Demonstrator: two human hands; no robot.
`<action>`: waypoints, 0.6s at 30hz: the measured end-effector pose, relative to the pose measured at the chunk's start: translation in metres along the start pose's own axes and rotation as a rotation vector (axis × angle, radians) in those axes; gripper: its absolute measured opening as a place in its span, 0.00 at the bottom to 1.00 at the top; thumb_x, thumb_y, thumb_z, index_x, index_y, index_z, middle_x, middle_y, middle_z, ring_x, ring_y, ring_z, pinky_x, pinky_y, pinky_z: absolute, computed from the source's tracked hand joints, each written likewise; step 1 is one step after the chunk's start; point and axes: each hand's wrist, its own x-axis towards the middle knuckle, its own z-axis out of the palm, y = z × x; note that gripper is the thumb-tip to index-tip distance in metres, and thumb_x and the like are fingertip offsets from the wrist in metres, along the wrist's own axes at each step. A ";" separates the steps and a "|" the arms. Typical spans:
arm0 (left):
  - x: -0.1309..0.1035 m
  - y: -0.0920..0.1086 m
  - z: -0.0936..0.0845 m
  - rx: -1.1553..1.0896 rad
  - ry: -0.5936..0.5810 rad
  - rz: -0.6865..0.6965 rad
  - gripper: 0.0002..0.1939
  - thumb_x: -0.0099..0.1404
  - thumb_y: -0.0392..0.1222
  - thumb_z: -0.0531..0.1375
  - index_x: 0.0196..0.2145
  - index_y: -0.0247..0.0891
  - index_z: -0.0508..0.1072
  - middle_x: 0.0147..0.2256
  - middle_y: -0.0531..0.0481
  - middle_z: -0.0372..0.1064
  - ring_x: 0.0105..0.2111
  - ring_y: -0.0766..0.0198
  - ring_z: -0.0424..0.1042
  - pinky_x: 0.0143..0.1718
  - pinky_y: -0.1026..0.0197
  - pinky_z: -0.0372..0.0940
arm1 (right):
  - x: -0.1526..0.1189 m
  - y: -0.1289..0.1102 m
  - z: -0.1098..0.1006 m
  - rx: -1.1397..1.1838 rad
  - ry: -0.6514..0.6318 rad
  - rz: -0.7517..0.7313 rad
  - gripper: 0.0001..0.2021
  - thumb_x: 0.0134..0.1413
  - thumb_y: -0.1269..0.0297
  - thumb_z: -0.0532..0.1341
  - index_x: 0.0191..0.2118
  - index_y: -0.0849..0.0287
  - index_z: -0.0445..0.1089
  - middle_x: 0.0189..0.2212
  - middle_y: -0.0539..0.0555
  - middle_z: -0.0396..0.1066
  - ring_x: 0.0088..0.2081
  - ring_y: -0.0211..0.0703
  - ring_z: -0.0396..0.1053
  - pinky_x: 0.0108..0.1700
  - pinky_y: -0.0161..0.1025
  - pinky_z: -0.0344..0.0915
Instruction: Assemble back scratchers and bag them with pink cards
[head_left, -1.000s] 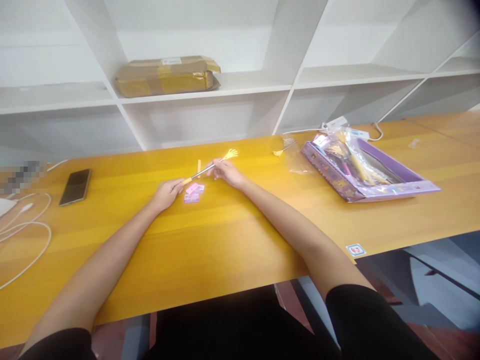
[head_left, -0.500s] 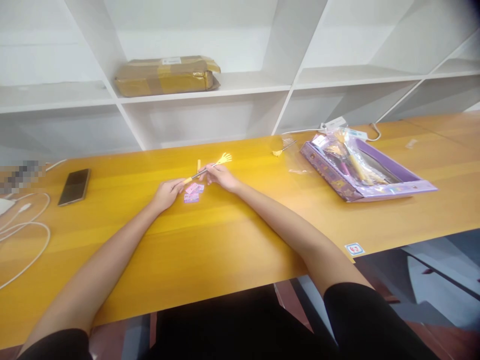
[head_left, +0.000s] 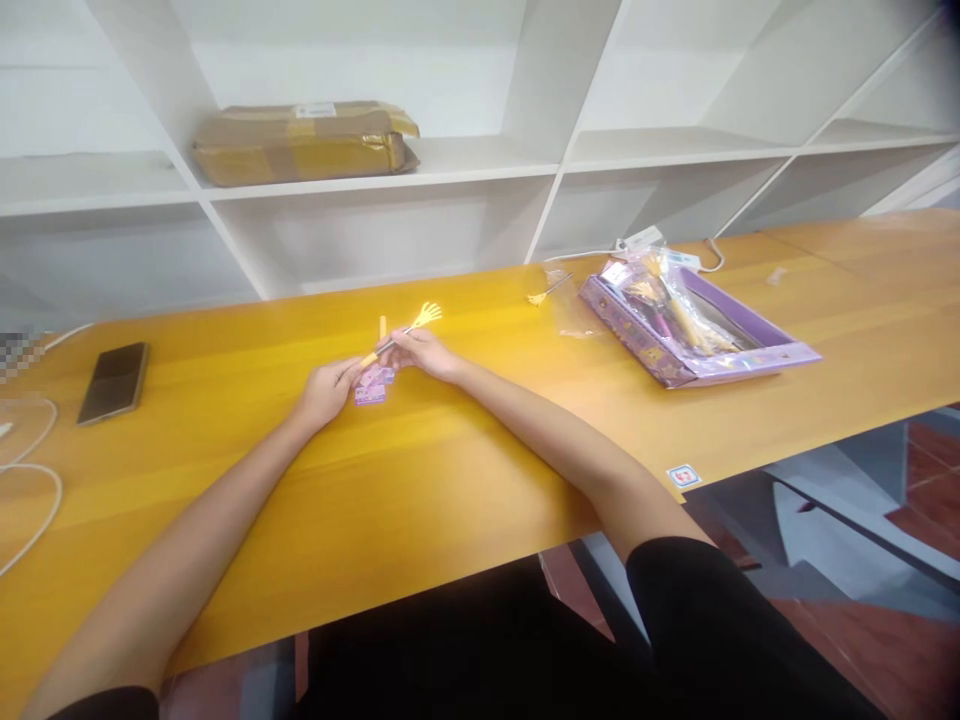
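A small back scratcher [head_left: 383, 349] with a yellow hand-shaped head, a metal rod and a yellow handle slants up to the right between my hands. My left hand [head_left: 328, 390] is closed around the handle end. Near the head, the fingers of my right hand [head_left: 427, 353] pinch the rod. Below them, small purple-pink printed cards [head_left: 370, 394] lie on the table, partly covered by my fingers. Just behind my hands is a short yellow stick-like piece [head_left: 382, 326].
At right sits a purple open box [head_left: 757, 364] with bagged back scratchers. Another yellow-headed scratcher [head_left: 537, 298] lies beside clear plastic wrap. A phone [head_left: 114, 382] and white cables [head_left: 52, 500] are at left. White shelves hold a taped cardboard parcel [head_left: 300, 145].
My view has turned slightly to the right, so things appear shifted left. My right hand is a little closer to my left hand. Both hands keep hold of the back scratcher.
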 end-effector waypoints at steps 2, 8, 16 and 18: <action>-0.001 0.002 0.001 -0.001 0.005 -0.001 0.25 0.76 0.59 0.53 0.40 0.39 0.83 0.29 0.51 0.75 0.32 0.58 0.71 0.40 0.59 0.65 | -0.001 -0.002 0.001 0.006 -0.015 0.025 0.23 0.69 0.43 0.68 0.44 0.64 0.79 0.34 0.57 0.83 0.31 0.37 0.76 0.38 0.35 0.77; -0.001 0.003 0.004 -0.050 0.003 -0.021 0.25 0.75 0.60 0.55 0.46 0.40 0.84 0.37 0.49 0.81 0.38 0.56 0.75 0.43 0.58 0.66 | -0.002 -0.004 0.002 -0.020 -0.037 0.074 0.23 0.69 0.43 0.68 0.46 0.64 0.79 0.36 0.58 0.83 0.33 0.40 0.79 0.39 0.35 0.77; -0.001 0.005 0.002 -0.042 0.003 0.001 0.26 0.75 0.61 0.54 0.39 0.38 0.82 0.28 0.52 0.72 0.31 0.60 0.68 0.38 0.60 0.63 | -0.001 0.000 0.005 -0.120 -0.067 -0.014 0.21 0.76 0.48 0.61 0.43 0.63 0.77 0.29 0.51 0.76 0.26 0.33 0.68 0.31 0.31 0.67; -0.002 0.008 0.002 -0.036 0.003 0.001 0.25 0.75 0.59 0.54 0.42 0.38 0.83 0.29 0.52 0.73 0.32 0.59 0.69 0.39 0.60 0.64 | -0.001 0.002 0.008 -0.147 -0.068 -0.062 0.22 0.77 0.47 0.60 0.43 0.62 0.77 0.26 0.48 0.73 0.25 0.33 0.66 0.30 0.30 0.63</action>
